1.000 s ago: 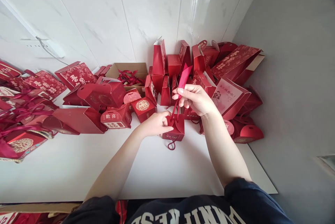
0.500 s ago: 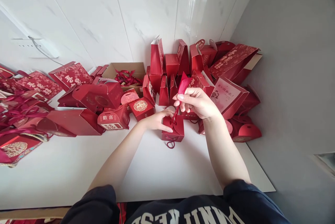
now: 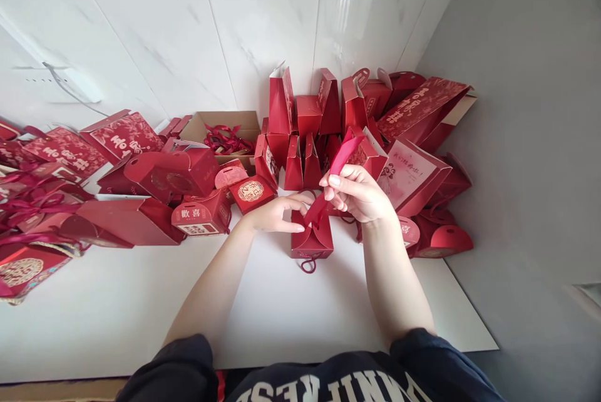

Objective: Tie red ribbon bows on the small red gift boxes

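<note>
A small red gift box [image 3: 312, 246] stands on the white table, with a dark red cord loop [image 3: 308, 265] sticking out at its near side. My left hand [image 3: 276, 214] steadies the box from the left, its thumb and fingers curved about the top flaps. A shiny red ribbon [image 3: 344, 154] rises from the top of the box. Above and to the right, my right hand [image 3: 357, 190] pinches this ribbon between thumb and fingers, and its loose end points up beyond them. The left fingertips are partly hidden behind the ribbon.
Red boxes [image 3: 307, 114] are stacked against the tiled wall, and more red bags [image 3: 408, 170] stand at right beside a grey panel. A cardboard box [image 3: 195, 128] holds loose ribbons. Many decorated boxes [image 3: 134, 223] crowd the left of the table.
My right hand has drawn the ribbon slightly up and to the right, and the strip above the box now looks wider and flatter. My left hand stays by the box.
</note>
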Demonstrator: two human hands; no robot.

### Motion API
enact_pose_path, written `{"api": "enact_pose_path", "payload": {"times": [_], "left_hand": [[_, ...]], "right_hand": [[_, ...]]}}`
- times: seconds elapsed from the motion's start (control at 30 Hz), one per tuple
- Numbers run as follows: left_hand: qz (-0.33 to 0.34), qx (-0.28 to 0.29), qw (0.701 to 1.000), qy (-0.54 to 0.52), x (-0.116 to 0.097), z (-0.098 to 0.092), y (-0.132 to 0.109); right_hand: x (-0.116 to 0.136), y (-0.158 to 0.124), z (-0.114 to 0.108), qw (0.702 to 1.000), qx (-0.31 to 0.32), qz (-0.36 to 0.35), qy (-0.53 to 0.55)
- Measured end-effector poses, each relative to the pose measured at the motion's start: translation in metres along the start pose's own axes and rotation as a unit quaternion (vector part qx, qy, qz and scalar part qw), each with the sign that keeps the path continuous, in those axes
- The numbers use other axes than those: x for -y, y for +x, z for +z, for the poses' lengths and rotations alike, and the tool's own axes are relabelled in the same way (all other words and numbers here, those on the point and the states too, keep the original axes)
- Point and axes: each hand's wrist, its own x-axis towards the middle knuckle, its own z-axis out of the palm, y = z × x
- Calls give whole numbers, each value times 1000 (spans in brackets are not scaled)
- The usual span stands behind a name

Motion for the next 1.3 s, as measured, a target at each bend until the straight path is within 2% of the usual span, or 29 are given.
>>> {"api": "enact_pose_path", "payload": {"times": [0.23,0.57,0.87,1.03,1.17,1.3], "left_hand": [[7,43,997,-60,16,12,15],[-33,5,999,-37,17,13,17],[-61,7,997,-49,23,9,14],[-76,41,995,-45,16,-7,4],[-123,-22,992,32,1,-14,-5],[-134,-46,986,89,-15,-9,-5]], "right_hand": [[4,-3,1,999,3,24,-33],[7,-4,-2,996,-2,9,-85],[10,-4,-10,995,-35,15,-96],[13,-6,-11,992,-76,4,-97],[12,-5,-11,993,-84,1,-77],[7,-3,-11,996,-77,-9,-54]]}}
